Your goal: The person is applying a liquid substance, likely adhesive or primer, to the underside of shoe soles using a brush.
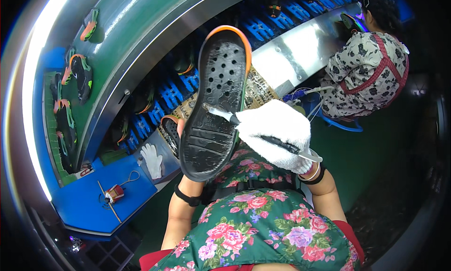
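Observation:
Upright before me is a black shoe sole [206, 125] with an orange rim at its upper end. Small round holes fill its upper part and ridges cross the lower part; the inside looks glossy and streaked. My left hand [181, 128] grips it from behind at the left edge, mostly hidden by the sole. In a white knitted glove, my right hand [277, 132] is closed around a slim brush [232, 118] with a dark handle. The brush's pale, wet-looking tip touches the middle of the sole's inner face.
Another sole [170, 130] lies behind my left hand, beside a white glove [151, 161]. A blue table [89, 205] at left holds a small tool. Several shoes [81, 78] rest on the green conveyor [115, 24]. A person [366, 69] sits at the far right.

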### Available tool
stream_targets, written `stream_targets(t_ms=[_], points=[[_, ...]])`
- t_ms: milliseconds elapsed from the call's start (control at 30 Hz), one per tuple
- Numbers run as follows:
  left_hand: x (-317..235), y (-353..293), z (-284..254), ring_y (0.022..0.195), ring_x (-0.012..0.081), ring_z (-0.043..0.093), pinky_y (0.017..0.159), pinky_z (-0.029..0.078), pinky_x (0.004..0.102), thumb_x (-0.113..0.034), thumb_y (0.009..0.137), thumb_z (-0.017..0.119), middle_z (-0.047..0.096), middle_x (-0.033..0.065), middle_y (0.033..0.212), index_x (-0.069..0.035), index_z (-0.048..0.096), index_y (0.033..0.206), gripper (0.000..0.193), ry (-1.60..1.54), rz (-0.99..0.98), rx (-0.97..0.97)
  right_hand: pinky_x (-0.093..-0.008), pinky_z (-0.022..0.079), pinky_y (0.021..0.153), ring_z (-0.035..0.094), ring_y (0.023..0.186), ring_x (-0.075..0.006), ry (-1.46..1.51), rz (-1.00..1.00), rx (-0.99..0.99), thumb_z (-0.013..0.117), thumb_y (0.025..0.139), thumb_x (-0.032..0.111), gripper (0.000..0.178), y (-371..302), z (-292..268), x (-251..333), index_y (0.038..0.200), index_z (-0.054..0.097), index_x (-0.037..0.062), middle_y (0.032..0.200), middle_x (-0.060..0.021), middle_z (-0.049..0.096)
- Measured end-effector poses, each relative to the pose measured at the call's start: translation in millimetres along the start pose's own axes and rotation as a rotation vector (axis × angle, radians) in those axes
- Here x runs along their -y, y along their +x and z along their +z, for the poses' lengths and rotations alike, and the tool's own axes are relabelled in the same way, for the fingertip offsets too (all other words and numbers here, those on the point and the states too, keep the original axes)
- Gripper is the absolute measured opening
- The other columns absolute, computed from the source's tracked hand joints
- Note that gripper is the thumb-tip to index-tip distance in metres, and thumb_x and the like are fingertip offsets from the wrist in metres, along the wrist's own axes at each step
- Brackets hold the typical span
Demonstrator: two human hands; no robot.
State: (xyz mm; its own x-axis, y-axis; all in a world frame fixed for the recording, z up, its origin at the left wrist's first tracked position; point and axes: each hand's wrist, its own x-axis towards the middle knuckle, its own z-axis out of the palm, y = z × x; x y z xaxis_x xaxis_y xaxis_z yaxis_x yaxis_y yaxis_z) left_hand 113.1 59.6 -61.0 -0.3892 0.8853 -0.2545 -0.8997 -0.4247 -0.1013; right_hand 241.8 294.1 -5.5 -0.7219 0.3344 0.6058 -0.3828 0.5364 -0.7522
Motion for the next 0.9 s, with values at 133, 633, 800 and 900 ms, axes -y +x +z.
stream_targets(t_ms=[133,633,800,900], points=[[9,16,-15,0.133,0.0408,0.067,0.116,0.054,0.0585,-0.078,0.094,0.066,0.064,0.0245,0.152,0.002,0.052,0.16,0.104,0.28,0.084,0.08,-0.0382,0.063,0.077,0.079,0.088,-0.0278,-0.018,0.004,-0.009,0.091,0.08,0.001,0.023,10,1,3,0.101,0.084,0.0059,0.103,-0.0112,0.084],[33,26,-40,0.159,0.0388,0.045,0.133,0.034,0.0614,-0.088,0.098,0.052,0.042,0.0165,0.176,-0.013,0.029,0.176,0.11,0.04,0.071,0.162,-0.0407,0.062,0.089,0.077,0.108,-0.0291,-0.057,-0.113,0.007,0.083,0.087,0.006,0.04,52,19,-6,0.127,0.084,0.0091,0.123,-0.0118,0.082],[31,19,-69,0.159,0.039,0.045,0.134,0.033,0.0594,-0.09,0.095,0.053,0.044,0.0179,0.174,-0.011,0.028,0.176,0.116,0.458,0.023,-0.244,-0.0398,0.063,0.084,0.078,0.099,-0.0283,-0.002,-0.142,0.002,0.082,0.086,0.006,0.036,53,26,2,0.122,0.085,0.0076,0.12,-0.0129,0.082],[30,20,-70,0.158,0.0396,0.046,0.133,0.034,0.0591,-0.093,0.091,0.055,0.045,0.0181,0.173,-0.011,0.031,0.175,0.12,0.5,0.054,-0.339,-0.0385,0.063,0.082,0.078,0.097,-0.0283,0.015,-0.041,-0.074,0.086,0.085,0.008,0.036,51,25,3,0.12,0.085,0.0067,0.117,-0.0126,0.083]])
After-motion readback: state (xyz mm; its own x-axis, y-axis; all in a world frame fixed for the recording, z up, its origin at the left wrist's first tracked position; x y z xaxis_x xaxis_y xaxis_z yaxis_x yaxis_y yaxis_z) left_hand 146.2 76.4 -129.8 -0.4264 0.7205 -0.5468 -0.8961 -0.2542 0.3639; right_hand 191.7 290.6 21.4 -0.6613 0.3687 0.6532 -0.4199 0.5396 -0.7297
